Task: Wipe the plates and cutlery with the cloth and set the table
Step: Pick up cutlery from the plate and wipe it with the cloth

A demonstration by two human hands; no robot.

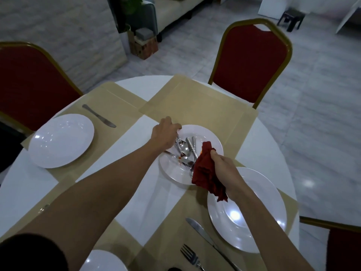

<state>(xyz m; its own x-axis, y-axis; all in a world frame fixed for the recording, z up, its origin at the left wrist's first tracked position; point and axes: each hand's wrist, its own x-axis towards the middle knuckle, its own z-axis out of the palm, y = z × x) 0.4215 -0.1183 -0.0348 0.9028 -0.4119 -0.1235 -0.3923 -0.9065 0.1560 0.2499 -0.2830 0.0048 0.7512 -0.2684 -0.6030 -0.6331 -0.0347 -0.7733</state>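
On the desk, centre: dirty plate (212, 139) is sitting on a tan placemat (195, 102), with cutlery (190, 146) piled in it and red smears on the pieces.
Left arm: is stretching forward from lower left, forearm nearly straight, wrist over the plate's left rim.
Left hand (166, 133): is sitting knuckles-up at the plate's far-left edge.
Left fingers: are curling down tight and pinching the far end of one cutlery piece; which piece, cannot tell.
Cutlery axis: pieces are lying lengthwise far-to-near across the plate, near ends leaning slightly right, some crossing.
Right arm: is coming in from lower right, passing over a clean plate (254, 227).
Right hand (222, 167): is hanging over the dirty plate's near-right rim.
Right fingers: are closing in a fist round the red cloth (205, 173).
Cloth axis: bunched, peak pointing up-left over the plate, tail drooping down-right below the fist.
Set places: left plate (61, 140) is lying near a knife (98, 115); another knife (209, 239) and a fork (192, 258) are lying just left of the near clean plate.
Desk (263, 145): round, white.
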